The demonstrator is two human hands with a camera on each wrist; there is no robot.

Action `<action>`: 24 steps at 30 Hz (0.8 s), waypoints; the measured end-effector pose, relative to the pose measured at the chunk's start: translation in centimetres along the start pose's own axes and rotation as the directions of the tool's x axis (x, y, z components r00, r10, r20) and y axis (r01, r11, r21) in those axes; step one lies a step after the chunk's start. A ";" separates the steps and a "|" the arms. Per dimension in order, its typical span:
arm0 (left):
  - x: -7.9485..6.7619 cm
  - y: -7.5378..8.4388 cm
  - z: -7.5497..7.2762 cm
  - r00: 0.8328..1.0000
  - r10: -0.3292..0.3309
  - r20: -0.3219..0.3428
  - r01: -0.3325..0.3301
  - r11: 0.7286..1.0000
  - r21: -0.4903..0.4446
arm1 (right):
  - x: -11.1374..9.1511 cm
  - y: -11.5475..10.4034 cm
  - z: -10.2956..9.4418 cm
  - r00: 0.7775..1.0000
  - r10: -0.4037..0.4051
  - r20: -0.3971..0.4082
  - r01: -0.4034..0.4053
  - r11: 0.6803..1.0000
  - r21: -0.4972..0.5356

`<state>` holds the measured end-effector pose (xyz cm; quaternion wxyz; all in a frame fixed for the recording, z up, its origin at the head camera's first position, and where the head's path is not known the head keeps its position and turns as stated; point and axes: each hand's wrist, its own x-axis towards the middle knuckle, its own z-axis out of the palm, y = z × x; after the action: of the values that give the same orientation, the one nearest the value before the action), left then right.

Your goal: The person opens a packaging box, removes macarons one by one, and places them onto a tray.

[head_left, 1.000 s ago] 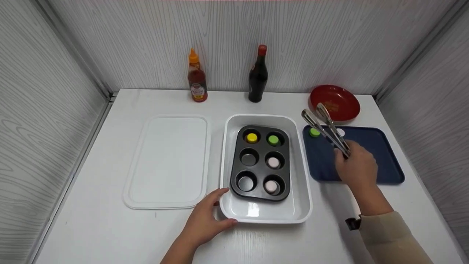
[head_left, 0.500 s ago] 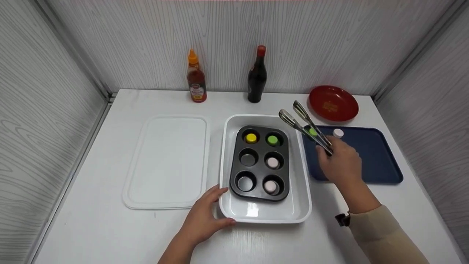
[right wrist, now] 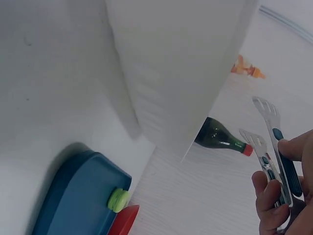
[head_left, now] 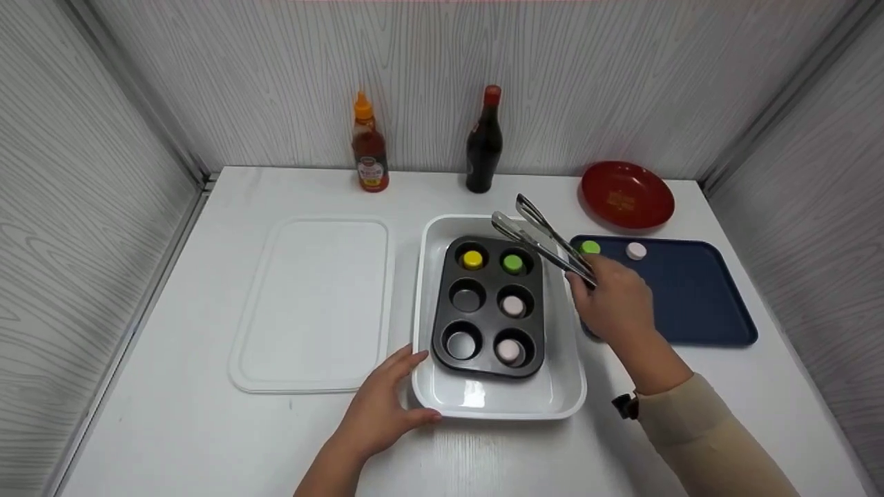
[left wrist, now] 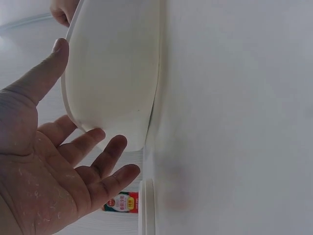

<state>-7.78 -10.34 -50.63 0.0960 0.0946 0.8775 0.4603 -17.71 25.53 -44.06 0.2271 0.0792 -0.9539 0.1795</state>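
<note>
My right hand (head_left: 615,297) grips metal tongs (head_left: 542,238) with dark handle grips; their spread ends hold nothing and hang above the right side of a white rectangular tub (head_left: 483,407). Inside the tub lies a black muffin tin (head_left: 489,317). Its cups hold a yellow macaron (head_left: 472,259), a green macaron (head_left: 512,264) and two pale pink macarons (head_left: 512,306); two left-hand cups are bare. With fingers spread and relaxed, my left hand (left wrist: 54,147) touches the tub's near left corner, its thumb at the rim.
On the right, a navy tray (head_left: 704,297) carries a green macaron (right wrist: 118,199) and a pale pink one. Behind it stands a red bowl (head_left: 628,197). A white lid (head_left: 314,304) lies at left. A sauce bottle (head_left: 371,155) and a dark bottle (head_left: 485,148) stand at the back.
My right hand has carried the tongs leftward from over the navy tray to above the tub's right side. My left hand stays at the tub's corner.
</note>
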 end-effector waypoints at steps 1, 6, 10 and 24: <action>0.0 -0.1 0.0 1.000 0.006 0.000 -0.006 1.000 0.002 | 0.1 -0.2 0.0 1.000 0.003 0.018 -0.003 1.000 -0.002; 0.1 -0.2 -0.2 0.999 0.044 -0.001 -0.044 0.999 0.024 | 0.4 -1.0 -0.1 0.995 -0.003 0.098 0.003 1.000 -0.004; 0.0 -0.3 -0.4 0.995 0.100 -0.004 -0.100 0.993 0.056 | 0.6 -1.4 0.1 0.991 -0.021 0.135 0.023 1.000 -0.015; 0.1 -0.2 -0.6 0.995 0.095 0.022 -0.096 0.994 0.054 | 1.6 -3.5 1.2 0.953 0.005 0.303 0.007 0.999 -0.040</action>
<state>-8.02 -10.92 -50.49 0.0798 0.1436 0.8833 0.4390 -18.75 21.79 -43.26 0.0799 0.1018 -0.9808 0.1459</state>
